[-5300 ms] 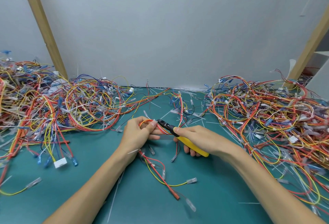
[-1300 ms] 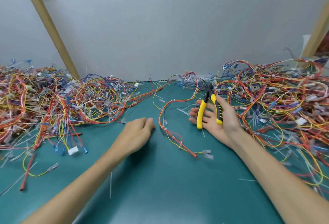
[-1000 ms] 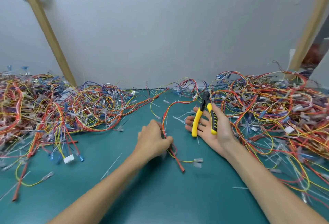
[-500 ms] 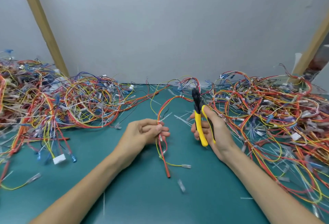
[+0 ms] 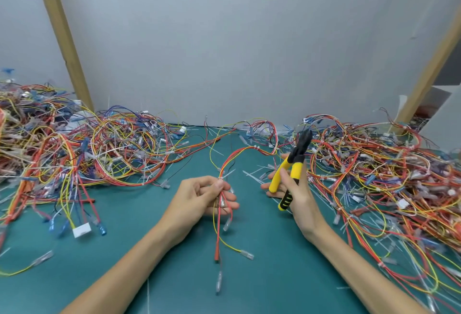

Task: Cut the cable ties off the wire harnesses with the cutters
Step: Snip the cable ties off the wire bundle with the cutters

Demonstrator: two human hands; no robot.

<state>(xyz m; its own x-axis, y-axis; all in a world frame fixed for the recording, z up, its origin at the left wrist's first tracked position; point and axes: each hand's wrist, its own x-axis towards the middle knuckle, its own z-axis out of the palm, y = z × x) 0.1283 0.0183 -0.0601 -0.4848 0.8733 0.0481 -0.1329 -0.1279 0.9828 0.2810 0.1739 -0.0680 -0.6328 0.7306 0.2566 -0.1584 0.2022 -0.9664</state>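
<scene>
My left hand [image 5: 199,197] pinches a thin red, orange and yellow wire harness [image 5: 238,155] between thumb and fingers at the table's middle. A white cable tie [image 5: 225,175] sticks out of the bundle just above my thumb. The harness arcs back to the right pile, and its loose ends with clear terminals hang down toward me. My right hand [image 5: 296,197] holds the yellow-and-black cutters [image 5: 291,164] upright, black jaws pointing up, a hand's width right of the harness.
A big tangle of wire harnesses [image 5: 82,146] fills the left of the green table [image 5: 269,271], another pile [image 5: 381,171] the right. Cut white ties [image 5: 254,178] litter the mat. Slanted wooden posts [image 5: 63,39] lean against the grey wall.
My left hand has lifted the harness slightly and shifted its pinch up near the tie. My right hand has tilted the cutters, whose handles now spread apart.
</scene>
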